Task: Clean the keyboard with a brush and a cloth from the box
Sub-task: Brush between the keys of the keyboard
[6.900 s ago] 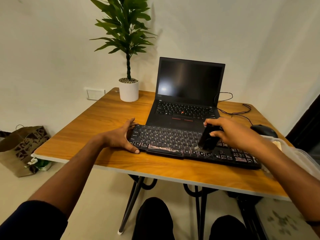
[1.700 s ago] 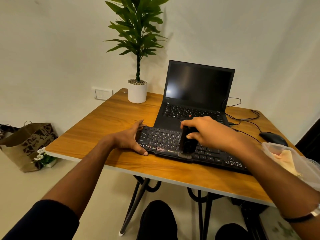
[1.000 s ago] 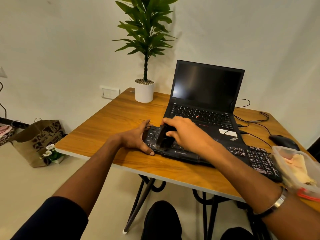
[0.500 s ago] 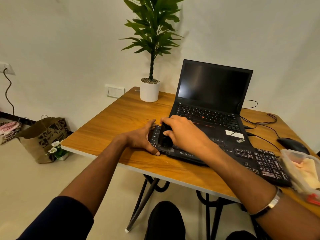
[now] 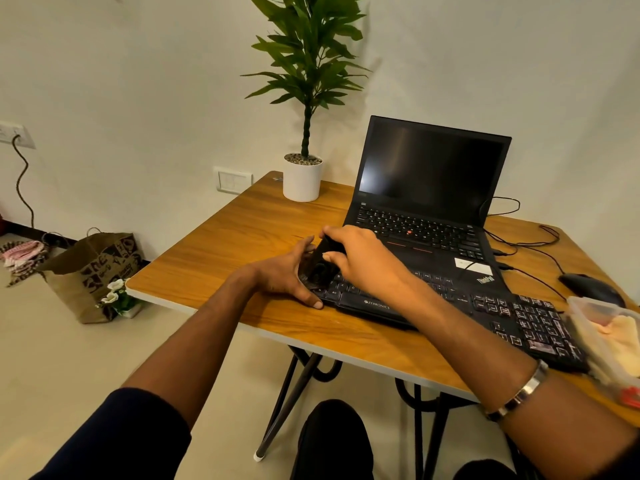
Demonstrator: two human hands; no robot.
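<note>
A: Containers?

B: Item one, a clear plastic box [image 5: 588, 308] at the table's right edge, just beside the keyboard's number pad. It holds a pale yellow cloth [image 5: 614, 341], soft and folded; something red shows at its near corner, too cut off to identify. Item two, a white cylindrical pot [image 5: 302, 181] topped with pebbles, carrying a green leafy plant [image 5: 306, 50]. Item three, a brown paper bag [image 5: 91, 271] with dark print on the floor, white flowers [image 5: 112, 292] beside it.

A: Materials and shapes?

B: The table [image 5: 242, 237] has a wood-grain top with a pale edge and black metal legs. The keyboard [image 5: 485, 306] is black, long and flat, lying partly over the front of an open black laptop [image 5: 429, 188]. A black mouse [image 5: 588, 287] sits behind the box.

A: Writing?

B: "ZEBRONICS" on the keyboard's front edge; "ThinkPad" on the laptop's palm rest.

A: Hands?

B: The right hand [image 5: 360, 261], a metal bangle on its wrist, has its fingers wrapped around a black brush [image 5: 320, 266] set on the keyboard's left end. The left hand [image 5: 284, 275] cups that end, thumb resting at the near corner.
</note>
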